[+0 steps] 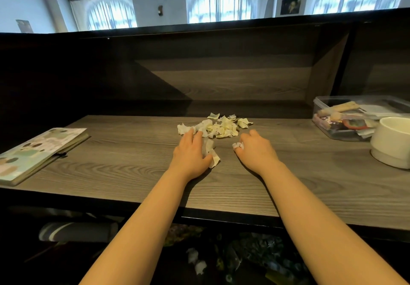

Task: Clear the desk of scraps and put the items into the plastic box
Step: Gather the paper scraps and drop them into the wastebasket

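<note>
While the scraps [218, 127] lie heaped at the middle of the tabletop [124, 167], toward its far side, both hands work at the heap's near edge. The left hand [190, 151] lies palm down, its fingers [195, 135] straight and close together, tips touching the heap's near-left corner; a loose strip [211, 153] lies against the thumb. The right hand [257, 151] has its fingers curled under, pinching a small white wad [238, 145] (how many fingers share the pinch cannot be told). The box [317, 107], of clear plastic, stands well apart at the far right and already holds assorted items. A white mug [392, 145] stands just in front of it. A closed notebook [40, 151] lies at the left end. A few white bits [196, 262] show below the tabletop's near edge.

Step in hand, as judged: gathering the scraps, with the heap mostly unlifted. To do it well, the hands should close on the heap from both sides, sliding flat along the wood so that thin pieces are pushed together rather than skipped. They should then cup the mass firmly before lifting. The pieces look light and crumpled, so a loose hold would likely shed some over the near edge. The strip by the left thumb is best drawn in first. The notebook probably goes to the box afterwards.
</note>
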Action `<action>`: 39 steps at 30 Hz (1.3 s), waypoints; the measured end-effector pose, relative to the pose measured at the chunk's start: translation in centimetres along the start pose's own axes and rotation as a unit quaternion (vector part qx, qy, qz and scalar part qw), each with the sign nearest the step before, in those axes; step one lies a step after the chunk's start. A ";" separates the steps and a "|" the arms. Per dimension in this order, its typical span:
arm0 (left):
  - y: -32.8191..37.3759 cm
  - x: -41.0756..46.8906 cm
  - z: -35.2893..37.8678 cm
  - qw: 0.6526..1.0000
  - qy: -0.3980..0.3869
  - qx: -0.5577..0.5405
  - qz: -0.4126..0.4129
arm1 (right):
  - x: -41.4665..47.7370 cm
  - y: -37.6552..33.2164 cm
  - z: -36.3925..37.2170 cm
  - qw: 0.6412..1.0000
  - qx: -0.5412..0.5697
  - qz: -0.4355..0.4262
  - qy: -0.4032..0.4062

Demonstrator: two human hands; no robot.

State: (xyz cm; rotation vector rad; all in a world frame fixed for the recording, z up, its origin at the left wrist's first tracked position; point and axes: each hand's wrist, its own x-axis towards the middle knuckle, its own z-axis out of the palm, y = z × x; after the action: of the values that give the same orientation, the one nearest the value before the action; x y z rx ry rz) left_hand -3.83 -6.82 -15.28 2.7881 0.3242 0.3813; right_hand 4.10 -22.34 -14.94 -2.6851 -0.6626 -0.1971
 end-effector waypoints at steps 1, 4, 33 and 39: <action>0.1 0.1 0.0 1.000 -0.019 0.010 0.008 | -0.1 -0.1 0.0 1.000 -0.013 -0.001 -0.001; 0.2 -0.1 0.0 0.999 -0.020 -0.007 0.029 | -0.3 -0.2 -0.1 1.000 -0.017 -0.009 0.001; 0.9 -2.4 -3.5 0.854 0.196 -0.471 -0.104 | -2.8 -5.5 -4.8 0.872 0.485 0.035 0.049; 0.6 -5.4 -6.3 0.813 0.209 -0.535 -0.102 | -5.8 -9.5 -5.4 0.854 0.517 -0.026 0.056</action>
State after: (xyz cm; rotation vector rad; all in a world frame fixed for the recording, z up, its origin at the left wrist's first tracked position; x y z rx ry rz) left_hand -10.66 -7.06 -10.52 1.5285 0.3467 0.8145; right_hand -5.69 -19.03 -8.25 -1.6025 -0.5674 0.0080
